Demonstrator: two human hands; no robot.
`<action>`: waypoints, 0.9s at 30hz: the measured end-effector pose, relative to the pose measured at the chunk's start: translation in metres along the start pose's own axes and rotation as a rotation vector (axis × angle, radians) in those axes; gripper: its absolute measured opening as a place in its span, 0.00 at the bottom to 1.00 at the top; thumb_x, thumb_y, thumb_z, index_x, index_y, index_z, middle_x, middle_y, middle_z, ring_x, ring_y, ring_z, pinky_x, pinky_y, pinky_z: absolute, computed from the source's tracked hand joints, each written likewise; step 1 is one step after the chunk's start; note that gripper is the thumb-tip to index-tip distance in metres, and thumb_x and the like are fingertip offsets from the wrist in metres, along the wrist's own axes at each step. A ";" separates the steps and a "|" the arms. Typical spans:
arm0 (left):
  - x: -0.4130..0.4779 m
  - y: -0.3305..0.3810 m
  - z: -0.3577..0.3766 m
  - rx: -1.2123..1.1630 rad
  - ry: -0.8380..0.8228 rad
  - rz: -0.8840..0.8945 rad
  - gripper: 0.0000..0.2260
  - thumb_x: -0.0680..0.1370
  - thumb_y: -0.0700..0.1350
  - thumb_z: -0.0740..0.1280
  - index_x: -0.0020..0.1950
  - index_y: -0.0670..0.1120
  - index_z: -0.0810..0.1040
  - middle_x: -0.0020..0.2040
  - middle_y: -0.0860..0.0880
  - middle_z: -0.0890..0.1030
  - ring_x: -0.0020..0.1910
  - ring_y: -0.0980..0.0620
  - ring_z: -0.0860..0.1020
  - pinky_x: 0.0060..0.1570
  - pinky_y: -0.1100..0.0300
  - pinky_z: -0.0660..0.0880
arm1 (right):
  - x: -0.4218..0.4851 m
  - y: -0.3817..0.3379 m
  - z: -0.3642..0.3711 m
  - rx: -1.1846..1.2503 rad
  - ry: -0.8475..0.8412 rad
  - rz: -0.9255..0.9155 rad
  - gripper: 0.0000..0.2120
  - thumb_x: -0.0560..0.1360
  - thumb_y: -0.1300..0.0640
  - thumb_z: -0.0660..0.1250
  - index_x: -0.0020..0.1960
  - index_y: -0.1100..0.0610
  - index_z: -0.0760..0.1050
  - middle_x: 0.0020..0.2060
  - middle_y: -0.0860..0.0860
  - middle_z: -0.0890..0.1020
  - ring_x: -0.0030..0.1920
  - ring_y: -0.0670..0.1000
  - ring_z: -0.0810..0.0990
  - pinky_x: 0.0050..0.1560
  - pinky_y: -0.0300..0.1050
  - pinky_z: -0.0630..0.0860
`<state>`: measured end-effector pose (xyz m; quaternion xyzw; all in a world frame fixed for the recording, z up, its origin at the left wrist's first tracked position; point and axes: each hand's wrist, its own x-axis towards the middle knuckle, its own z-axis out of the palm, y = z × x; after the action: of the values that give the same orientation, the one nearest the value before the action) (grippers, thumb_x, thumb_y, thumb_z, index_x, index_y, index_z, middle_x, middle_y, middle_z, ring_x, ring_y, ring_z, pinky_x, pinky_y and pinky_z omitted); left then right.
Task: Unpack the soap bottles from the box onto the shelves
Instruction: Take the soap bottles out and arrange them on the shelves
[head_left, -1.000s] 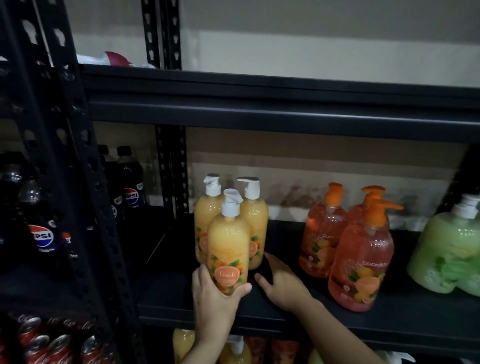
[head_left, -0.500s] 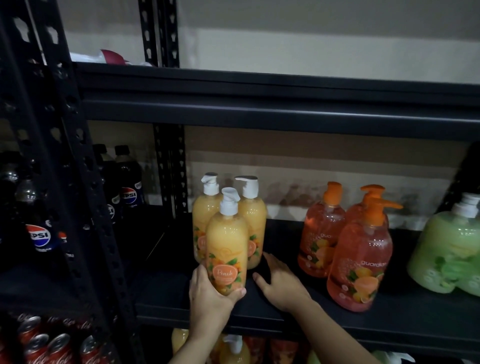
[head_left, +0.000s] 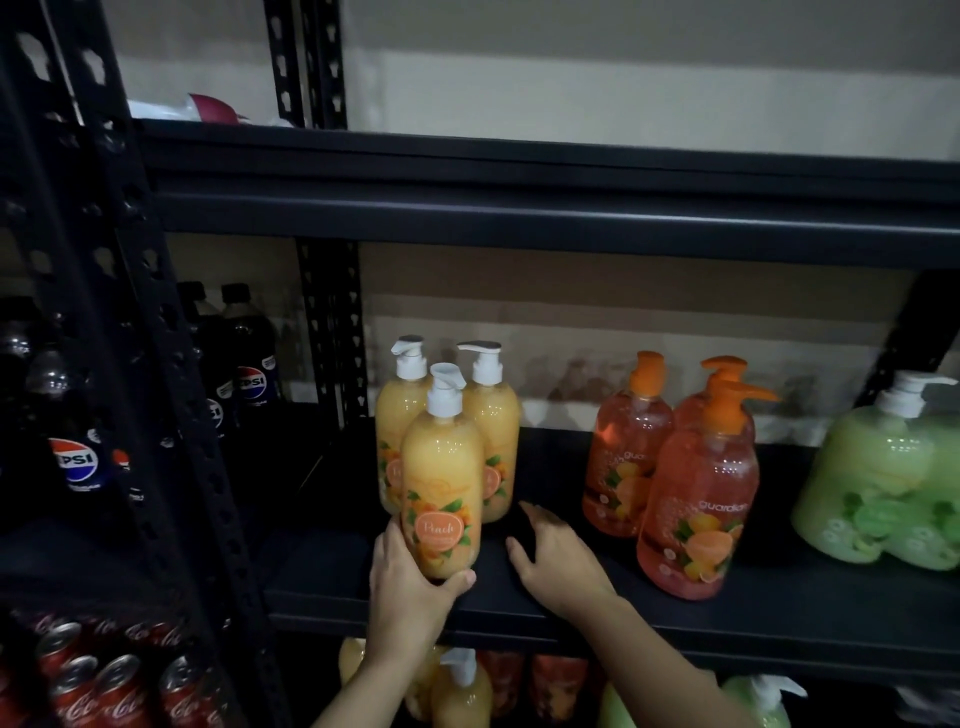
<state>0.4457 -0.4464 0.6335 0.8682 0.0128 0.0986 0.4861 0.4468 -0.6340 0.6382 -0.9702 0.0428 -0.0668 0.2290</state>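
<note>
Gripping yellow plastic pump bottle (head_left: 441, 483) in curled left hand (head_left: 410, 587) fingers, resting spread right hand (head_left: 556, 561) just beside them on black metal shelf (head_left: 779, 613).

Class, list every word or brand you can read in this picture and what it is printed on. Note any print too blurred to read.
"Peach": front yellow soap bottle, gripped by the left hand.
"guardian": front orange soap bottle.
"gua", cut off: rear orange bottle.
"PSI", partly hidden: dark cola bottle.
"Coca-Cola" script, partial: red cans.
Small print under "Peach": too blurred.
</note>
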 end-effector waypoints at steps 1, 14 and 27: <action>-0.004 -0.001 0.000 0.017 0.008 0.005 0.48 0.64 0.53 0.80 0.77 0.45 0.58 0.73 0.47 0.64 0.72 0.46 0.64 0.68 0.51 0.66 | -0.005 0.001 -0.001 0.013 0.001 -0.007 0.28 0.81 0.44 0.58 0.79 0.52 0.58 0.76 0.51 0.65 0.75 0.52 0.64 0.73 0.45 0.63; -0.096 0.004 0.026 0.291 0.176 0.277 0.18 0.74 0.45 0.71 0.61 0.43 0.73 0.56 0.49 0.74 0.58 0.49 0.74 0.53 0.54 0.75 | -0.098 0.055 -0.013 0.156 0.071 -0.270 0.17 0.81 0.50 0.61 0.69 0.49 0.74 0.70 0.41 0.72 0.73 0.37 0.62 0.75 0.37 0.57; -0.136 0.004 0.096 0.103 -0.512 0.461 0.08 0.78 0.53 0.65 0.56 0.59 0.73 0.52 0.66 0.73 0.56 0.65 0.71 0.57 0.71 0.66 | -0.177 0.131 -0.023 0.176 0.263 -0.144 0.11 0.74 0.54 0.60 0.51 0.49 0.80 0.46 0.37 0.77 0.51 0.40 0.78 0.51 0.38 0.76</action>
<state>0.3294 -0.5453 0.5671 0.8682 -0.3009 -0.0161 0.3941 0.2621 -0.7410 0.5804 -0.9298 -0.0030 -0.2131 0.3001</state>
